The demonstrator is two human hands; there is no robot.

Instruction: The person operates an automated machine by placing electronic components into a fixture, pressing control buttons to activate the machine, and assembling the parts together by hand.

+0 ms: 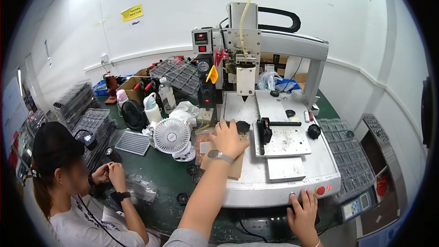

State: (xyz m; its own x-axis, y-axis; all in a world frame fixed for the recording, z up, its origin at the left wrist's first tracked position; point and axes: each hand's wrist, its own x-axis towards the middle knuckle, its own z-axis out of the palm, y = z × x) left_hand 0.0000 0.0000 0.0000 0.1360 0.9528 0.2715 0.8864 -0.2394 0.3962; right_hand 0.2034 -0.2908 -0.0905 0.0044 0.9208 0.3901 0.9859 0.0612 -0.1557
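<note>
White machine base (256, 197) lies between my hands, its front strip bare there. Left hand (228, 141) spreads over cardboard (235, 168) at its left edge, grip unclear; right hand (303, 214), loosely open, fingers the front edge, red button (320, 190) just beside.

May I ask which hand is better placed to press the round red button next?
Probably the right hand: it is at the front edge of the machine, beside the button, while the left hand is farther away, over the brown board.

The left hand (227, 142) lies palm down, farther forward than the right hand (303, 214).
</note>
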